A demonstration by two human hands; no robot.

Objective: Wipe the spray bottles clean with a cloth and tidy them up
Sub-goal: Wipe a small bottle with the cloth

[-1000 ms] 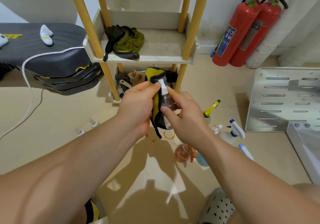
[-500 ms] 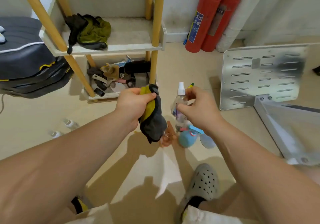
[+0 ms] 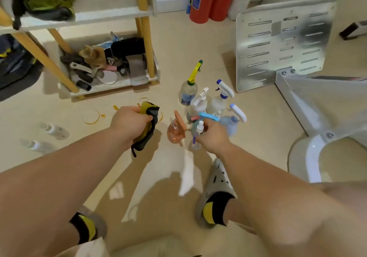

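Yellow-black cloth [image 3: 146, 126] is bunched up in the left hand [image 3: 130, 122], fist tight. Right hand [image 3: 213, 135] is clamped on a small clear bottle [image 3: 199, 132], with the other bottles [image 3: 216, 103] clustered on the floor just beyond it.

A beige floor [image 3: 59, 107] holds a wooden-legged shelf unit [image 3: 111, 14] beside two red extinguishers [image 3: 210, 0].

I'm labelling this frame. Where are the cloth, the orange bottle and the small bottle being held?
cloth [image 3: 146, 132], head view, hanging dark part
orange bottle [image 3: 174, 132], head view, round body
small bottle [image 3: 200, 126], head view, white spray top
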